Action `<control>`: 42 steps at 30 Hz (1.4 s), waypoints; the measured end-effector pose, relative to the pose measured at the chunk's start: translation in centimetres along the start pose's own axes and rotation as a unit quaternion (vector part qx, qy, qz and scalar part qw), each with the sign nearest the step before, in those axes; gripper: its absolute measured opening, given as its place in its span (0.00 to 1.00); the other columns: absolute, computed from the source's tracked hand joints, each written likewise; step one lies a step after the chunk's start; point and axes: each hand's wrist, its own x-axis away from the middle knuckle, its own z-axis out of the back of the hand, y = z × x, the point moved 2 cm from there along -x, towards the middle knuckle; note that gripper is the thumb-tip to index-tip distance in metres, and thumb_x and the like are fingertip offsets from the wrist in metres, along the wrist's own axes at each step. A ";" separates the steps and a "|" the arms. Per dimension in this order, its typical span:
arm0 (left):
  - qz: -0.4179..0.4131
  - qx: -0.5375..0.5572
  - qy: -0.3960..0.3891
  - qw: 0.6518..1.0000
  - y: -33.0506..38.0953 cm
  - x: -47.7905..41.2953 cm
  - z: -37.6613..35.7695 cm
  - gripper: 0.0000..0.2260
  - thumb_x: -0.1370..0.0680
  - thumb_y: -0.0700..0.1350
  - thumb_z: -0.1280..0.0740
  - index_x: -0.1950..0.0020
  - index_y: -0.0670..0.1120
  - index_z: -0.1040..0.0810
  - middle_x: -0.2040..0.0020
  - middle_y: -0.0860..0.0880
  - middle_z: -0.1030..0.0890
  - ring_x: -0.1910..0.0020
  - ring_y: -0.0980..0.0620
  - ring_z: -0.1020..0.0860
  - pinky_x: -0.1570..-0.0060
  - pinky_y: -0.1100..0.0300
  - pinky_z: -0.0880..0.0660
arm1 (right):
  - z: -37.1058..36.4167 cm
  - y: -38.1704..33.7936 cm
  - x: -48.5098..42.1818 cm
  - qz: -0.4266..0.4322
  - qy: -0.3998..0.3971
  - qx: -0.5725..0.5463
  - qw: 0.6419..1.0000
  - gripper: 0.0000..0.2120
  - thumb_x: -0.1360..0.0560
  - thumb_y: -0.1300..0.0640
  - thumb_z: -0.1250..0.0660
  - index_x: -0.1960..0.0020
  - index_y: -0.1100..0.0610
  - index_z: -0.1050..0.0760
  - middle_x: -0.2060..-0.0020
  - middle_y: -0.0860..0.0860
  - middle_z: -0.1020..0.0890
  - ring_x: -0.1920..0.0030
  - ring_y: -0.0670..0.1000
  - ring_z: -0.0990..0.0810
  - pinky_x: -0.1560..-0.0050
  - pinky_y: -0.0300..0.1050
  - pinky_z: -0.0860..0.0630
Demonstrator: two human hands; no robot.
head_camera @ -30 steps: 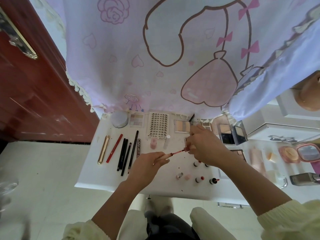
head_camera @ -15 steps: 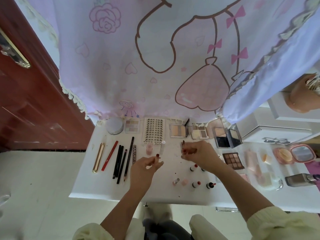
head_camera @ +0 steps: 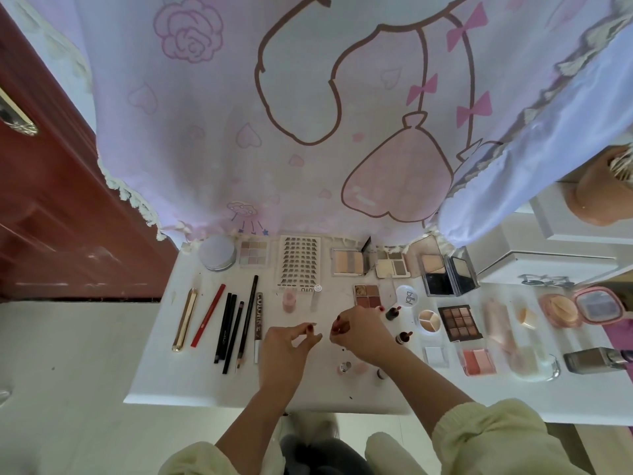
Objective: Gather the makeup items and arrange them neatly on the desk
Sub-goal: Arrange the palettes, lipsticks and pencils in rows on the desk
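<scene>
Makeup lies in rows on the white desk. At the left are a gold pen, a red pencil and several dark pencils. Along the back stand a round jar, a lash card and open palettes. My left hand hovers mid-desk with loosely curled fingers, nothing visible in it. My right hand, just beside it, curls round a small red lip gloss tube, mostly hidden. Two small dark dropper bottles stand to its right.
A pink printed curtain hangs over the desk's back edge. A red door is at the left. More palettes, a pink compact, a glass dish and a square bottle fill the right side.
The wand my left hand held is no longer visible. Both hands have come together and dropped lower over the desk's middle. The camera tilted slightly.
</scene>
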 end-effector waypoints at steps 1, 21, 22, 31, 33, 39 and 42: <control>-0.004 -0.007 0.000 1.000 -0.1 -0.1 0.0 0.10 0.27 0.51 0.26 0.47 0.53 0.16 0.52 0.58 0.16 0.57 0.64 0.21 0.61 0.77 0.30 | -0.2 0.0 -0.2 0.004 -0.007 0.002 1.000 0.07 0.26 0.56 0.29 0.50 0.57 0.17 0.55 0.51 0.15 0.56 0.50 0.18 0.49 0.45 0.21; -0.014 -0.105 -0.027 0.994 -3.7 1.0 2.1 0.12 0.26 0.54 0.29 0.43 0.57 0.18 0.54 0.58 0.23 0.51 0.60 0.29 0.49 0.71 0.34 | -1.2 0.1 -1.3 0.078 -0.103 0.072 0.989 0.13 0.28 0.52 0.27 0.45 0.50 0.16 0.52 0.48 0.15 0.52 0.47 0.19 0.48 0.43 0.22; -0.017 -0.112 -0.025 0.993 -3.8 1.0 2.2 0.12 0.26 0.54 0.29 0.43 0.56 0.18 0.54 0.58 0.24 0.52 0.60 0.29 0.49 0.72 0.34 | -1.2 0.0 -1.3 0.084 -0.103 0.077 0.988 0.12 0.28 0.51 0.27 0.45 0.50 0.16 0.52 0.48 0.15 0.52 0.47 0.19 0.48 0.44 0.22; -0.012 -0.137 -0.034 0.990 -4.3 1.4 2.4 0.14 0.24 0.56 0.32 0.40 0.57 0.19 0.47 0.55 0.21 0.50 0.60 0.30 0.47 0.69 0.37 | -1.9 -2.0 -1.6 0.134 -0.143 0.146 0.970 0.12 0.28 0.50 0.27 0.44 0.50 0.17 0.52 0.48 0.15 0.54 0.48 0.19 0.52 0.42 0.23; -0.009 -0.146 -0.036 0.989 -4.7 1.4 2.2 0.14 0.25 0.57 0.32 0.41 0.57 0.19 0.46 0.55 0.20 0.49 0.60 0.29 0.44 0.68 0.35 | -2.0 -2.2 -1.5 0.145 -0.147 0.160 0.965 0.12 0.27 0.51 0.28 0.44 0.50 0.17 0.51 0.48 0.15 0.53 0.49 0.19 0.52 0.41 0.24; 0.001 -0.121 -0.028 0.992 -4.8 1.3 1.7 0.13 0.25 0.57 0.31 0.43 0.56 0.19 0.44 0.57 0.20 0.49 0.61 0.28 0.42 0.68 0.36 | -1.9 -2.3 -1.4 0.158 -0.152 0.182 0.959 0.12 0.26 0.52 0.29 0.43 0.50 0.17 0.50 0.48 0.16 0.50 0.49 0.21 0.51 0.42 0.26; 0.008 -0.115 -0.031 0.993 -4.7 1.3 1.6 0.14 0.25 0.56 0.31 0.41 0.55 0.19 0.43 0.57 0.20 0.49 0.62 0.28 0.41 0.69 0.37 | -2.0 -2.4 -1.4 0.166 -0.155 0.197 0.954 0.13 0.26 0.52 0.30 0.42 0.49 0.18 0.48 0.48 0.16 0.48 0.50 0.22 0.49 0.43 0.26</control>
